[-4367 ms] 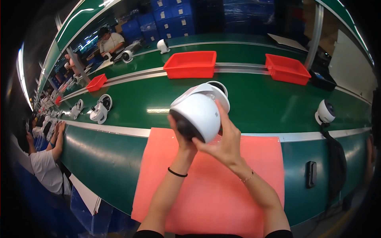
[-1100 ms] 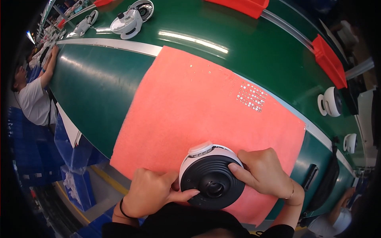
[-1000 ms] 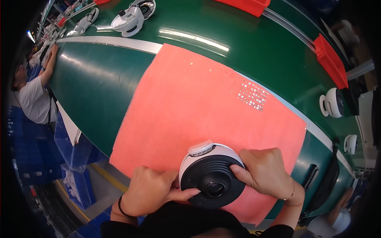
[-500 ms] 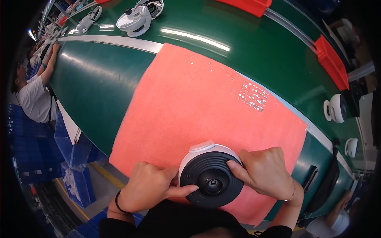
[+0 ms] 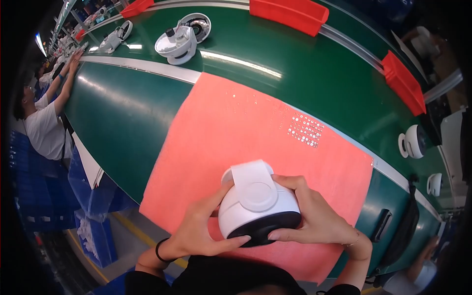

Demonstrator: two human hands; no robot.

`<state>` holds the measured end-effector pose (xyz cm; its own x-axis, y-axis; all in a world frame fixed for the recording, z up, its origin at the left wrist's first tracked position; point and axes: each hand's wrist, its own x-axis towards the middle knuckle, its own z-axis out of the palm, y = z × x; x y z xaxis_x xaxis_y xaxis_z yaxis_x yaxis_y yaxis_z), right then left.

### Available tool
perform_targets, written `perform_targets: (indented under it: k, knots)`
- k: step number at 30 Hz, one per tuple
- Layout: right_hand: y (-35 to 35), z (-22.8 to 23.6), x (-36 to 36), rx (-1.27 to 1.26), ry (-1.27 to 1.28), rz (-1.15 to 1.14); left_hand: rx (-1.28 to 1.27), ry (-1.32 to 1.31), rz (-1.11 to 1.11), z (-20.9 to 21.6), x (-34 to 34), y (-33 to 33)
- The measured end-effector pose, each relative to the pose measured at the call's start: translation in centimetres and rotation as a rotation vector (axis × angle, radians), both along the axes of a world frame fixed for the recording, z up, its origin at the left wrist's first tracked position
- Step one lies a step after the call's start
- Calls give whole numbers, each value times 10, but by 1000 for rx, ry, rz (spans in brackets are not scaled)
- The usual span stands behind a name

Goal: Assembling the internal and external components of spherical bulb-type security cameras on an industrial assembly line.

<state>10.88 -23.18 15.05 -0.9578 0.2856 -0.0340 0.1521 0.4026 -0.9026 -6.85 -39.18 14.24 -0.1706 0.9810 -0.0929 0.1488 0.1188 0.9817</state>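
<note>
Facing its black front (image 5: 264,227) toward the near side, a rounded white device (image 5: 258,199) sits over the near part of the pink mat (image 5: 196,152), held between the left hand (image 5: 206,221) on its left and the right hand (image 5: 310,214) on its right, fingers curved round the shell. Small silver pieces (image 5: 306,131) stand in rows at the mat's far right. Beyond, the green surface (image 5: 314,73) bears an opened white unit (image 5: 176,45) at far left and a red bin (image 5: 290,17) farther off.

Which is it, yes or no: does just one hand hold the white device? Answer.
No, the left hand and right hand both hold the white device.
</note>
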Motion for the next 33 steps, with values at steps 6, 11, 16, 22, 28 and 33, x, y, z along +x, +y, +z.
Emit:
perform_targets:
  k: [6, 11, 16, 22, 28, 33]
  knots:
    - [6, -9, -25, -52, 267, -212, 304, 495, 0, 16, -9, 20]
    - [18, 7, -43, 215, 424, -359, 289, 363, -53, 31, -30, 44]
    - [22, 36, -57, -125, 524, -320, 484, -389, -12, 14, -73, 80]
    - [27, 22, -104, 518, 677, -687, 580, -866, 348, 5, -44, 154]
    - [37, 27, -103, 722, 795, -718, 698, -1079, 121, -37, -65, 200]
    - [83, 10, -88, 40, 839, -884, 297, -853, 147, 18, -28, 221]
